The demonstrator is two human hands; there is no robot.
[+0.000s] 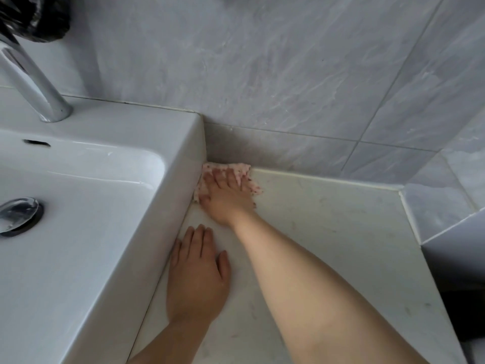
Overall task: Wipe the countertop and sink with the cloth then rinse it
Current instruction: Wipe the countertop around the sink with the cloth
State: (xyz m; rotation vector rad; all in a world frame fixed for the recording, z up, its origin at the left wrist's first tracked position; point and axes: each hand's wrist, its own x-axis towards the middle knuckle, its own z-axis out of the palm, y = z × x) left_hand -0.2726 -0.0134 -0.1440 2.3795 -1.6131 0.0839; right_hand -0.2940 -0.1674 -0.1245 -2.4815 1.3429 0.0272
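text: none legible | labels: none | numbers: none

The cloth [244,169] under my right hand [225,200] is pale pink, scattered all over with small dark red specks. The countertop [341,232] is off-white with faint grey marks and thin veining, edged by a whiter seam at the wall. The sink [105,258] is plain glossy white, its overflow slot [36,143] a dark dash. The faucet [34,85] and drain stopper [18,215] are shiny silver chrome. The wall tiles [262,61] are blue-grey, marbled with lighter wavy streaks and split by thin pale grout lines. The crinkled bag [34,17] is glossy black.
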